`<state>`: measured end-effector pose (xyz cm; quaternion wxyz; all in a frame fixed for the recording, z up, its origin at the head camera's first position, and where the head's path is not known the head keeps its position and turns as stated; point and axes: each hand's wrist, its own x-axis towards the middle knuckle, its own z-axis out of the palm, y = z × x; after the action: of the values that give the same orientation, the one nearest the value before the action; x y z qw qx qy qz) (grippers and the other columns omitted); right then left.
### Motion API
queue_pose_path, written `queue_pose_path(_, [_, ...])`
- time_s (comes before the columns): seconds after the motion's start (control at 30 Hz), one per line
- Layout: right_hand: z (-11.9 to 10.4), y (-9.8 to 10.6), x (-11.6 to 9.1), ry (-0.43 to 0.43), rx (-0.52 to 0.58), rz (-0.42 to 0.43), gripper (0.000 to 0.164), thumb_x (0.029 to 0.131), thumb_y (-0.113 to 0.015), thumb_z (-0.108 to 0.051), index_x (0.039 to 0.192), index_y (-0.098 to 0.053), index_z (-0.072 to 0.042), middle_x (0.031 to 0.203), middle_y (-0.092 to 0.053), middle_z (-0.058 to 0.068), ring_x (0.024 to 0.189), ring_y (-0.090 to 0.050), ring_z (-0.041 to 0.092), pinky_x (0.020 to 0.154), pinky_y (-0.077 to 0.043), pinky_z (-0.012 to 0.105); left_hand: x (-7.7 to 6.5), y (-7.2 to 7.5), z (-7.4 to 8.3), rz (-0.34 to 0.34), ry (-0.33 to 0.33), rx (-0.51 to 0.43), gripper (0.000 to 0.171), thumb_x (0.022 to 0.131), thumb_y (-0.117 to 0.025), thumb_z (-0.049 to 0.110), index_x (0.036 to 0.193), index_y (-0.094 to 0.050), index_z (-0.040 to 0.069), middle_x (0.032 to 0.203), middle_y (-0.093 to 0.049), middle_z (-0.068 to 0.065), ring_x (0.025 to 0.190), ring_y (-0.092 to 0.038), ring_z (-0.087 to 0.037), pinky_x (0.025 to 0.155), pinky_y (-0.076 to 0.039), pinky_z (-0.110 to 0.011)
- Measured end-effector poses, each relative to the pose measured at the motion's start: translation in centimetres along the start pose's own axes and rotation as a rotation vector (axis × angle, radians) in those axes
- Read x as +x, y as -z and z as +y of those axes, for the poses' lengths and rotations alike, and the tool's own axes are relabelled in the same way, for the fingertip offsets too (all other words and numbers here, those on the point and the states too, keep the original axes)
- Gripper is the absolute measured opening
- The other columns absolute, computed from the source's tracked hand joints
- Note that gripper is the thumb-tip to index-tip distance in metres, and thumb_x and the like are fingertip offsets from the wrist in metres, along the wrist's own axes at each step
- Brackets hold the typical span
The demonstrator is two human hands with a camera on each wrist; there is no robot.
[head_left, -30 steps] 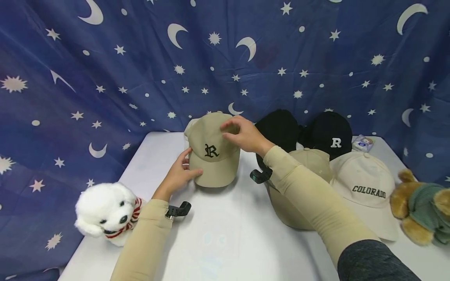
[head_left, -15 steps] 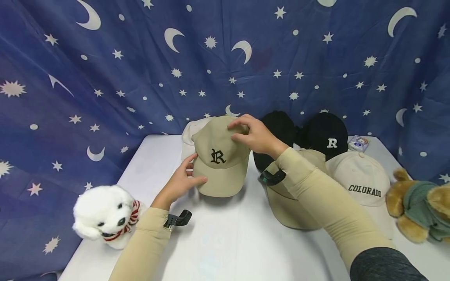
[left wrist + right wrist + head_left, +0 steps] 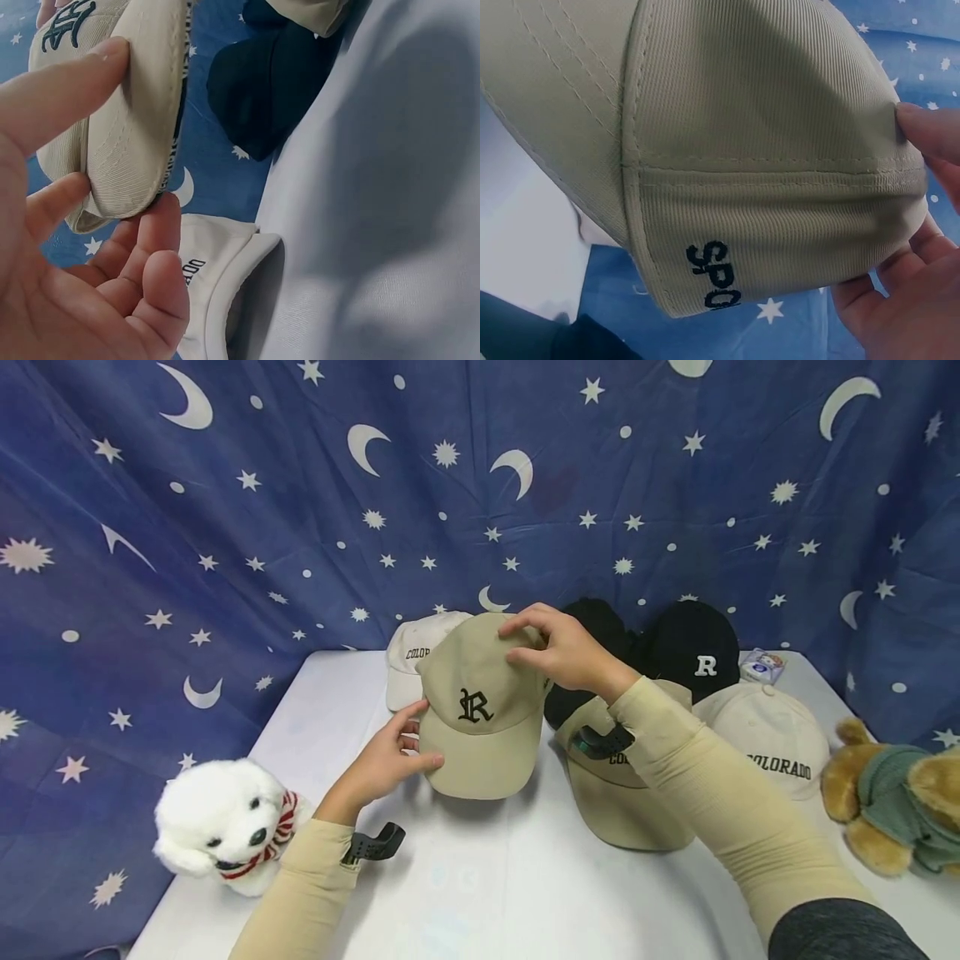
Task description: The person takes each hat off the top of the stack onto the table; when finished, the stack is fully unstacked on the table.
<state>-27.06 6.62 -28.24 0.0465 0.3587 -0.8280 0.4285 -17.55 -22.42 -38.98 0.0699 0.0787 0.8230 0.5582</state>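
A khaki baseball cap with a dark embroidered R is held over the white table, its front toward me. My left hand grips the cap's left side, the thumb over the brim and the fingers beneath, as the left wrist view shows. High on the right of the crown, my right hand pinches the fabric between thumb and fingers. Lettering starting "SPO" marks the cap's side in the right wrist view. Behind it stands a white cap, partly hidden, with "COLOR" readable.
On the right stand a khaki cap, a cream COLORADO cap, a black cap with a white R and another black cap. A small packet lies behind. A white plush dog and brown plush bear flank them.
Both hands have brought the khaki R cap toward me and slightly right, away from the white cap behind. More of that white cap and its lettering now shows.
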Motion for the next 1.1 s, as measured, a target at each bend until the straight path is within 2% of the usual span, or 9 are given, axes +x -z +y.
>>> queue_pose_path(0.2, [0.0,0.4,-0.8,0.015,-0.015,-0.014,0.027,0.089,-0.076,-0.009,0.116,-0.071,-0.006,0.120,-0.062,0.007,0.101,-0.053,0.022,0.085,-0.043,0.037,-0.5,-0.2,0.2,-0.023,-0.009,-0.003,0.088,0.084,-0.080,0.011,0.156,-0.029,0.006,0.121,-0.052,-0.020,0.094,-0.061,-0.023,0.080,-0.050,-0.033])
queue_pose_path(0.4, [0.4,0.3,-1.9,0.001,-0.007,-0.019,0.027,0.089,-0.075,-0.008,0.116,-0.071,-0.006,0.117,-0.062,0.006,0.093,-0.050,0.022,0.080,-0.043,0.038,-0.8,-0.5,0.1,-0.053,0.014,-0.006,0.087,0.083,-0.080,0.008,0.155,-0.032,0.009,0.120,-0.053,-0.019,0.092,-0.061,-0.023,0.078,-0.050,-0.032])
queue_pose_path(0.63, [0.9,-0.2,-3.1,-0.002,0.009,0.002,0.026,0.088,-0.075,-0.004,0.114,-0.071,-0.004,0.115,-0.061,0.009,0.089,-0.048,0.023,0.079,-0.041,0.038,-1.3,-0.9,-0.2,-0.092,0.032,-0.008,0.088,0.083,-0.081,0.008,0.155,-0.033,0.009,0.120,-0.054,-0.017,0.094,-0.063,-0.022,0.080,-0.051,-0.033])
queue_pose_path(0.93, [1.6,-1.1,-4.3,0.010,0.016,0.011,0.025,0.087,-0.075,-0.001,0.112,-0.071,-0.003,0.115,-0.063,0.009,0.090,-0.048,0.022,0.078,-0.040,0.037,-1.7,-1.2,-1.0,-0.136,0.072,-0.014,0.087,0.082,-0.083,0.009,0.154,-0.035,0.008,0.118,-0.052,-0.017,0.088,-0.062,-0.020,0.072,-0.049,-0.031])
queue_pose_path(1.1, [2.1,-1.6,-4.7,0.006,0.019,0.017,0.024,0.087,-0.075,0.000,0.111,-0.071,-0.002,0.113,-0.063,0.009,0.088,-0.048,0.022,0.076,-0.039,0.033,-1.9,-1.3,-1.3,-0.141,0.094,0.008,0.085,0.081,-0.084,0.011,0.153,-0.038,0.009,0.117,-0.054,-0.016,0.094,-0.062,-0.021,0.077,-0.051,-0.033])
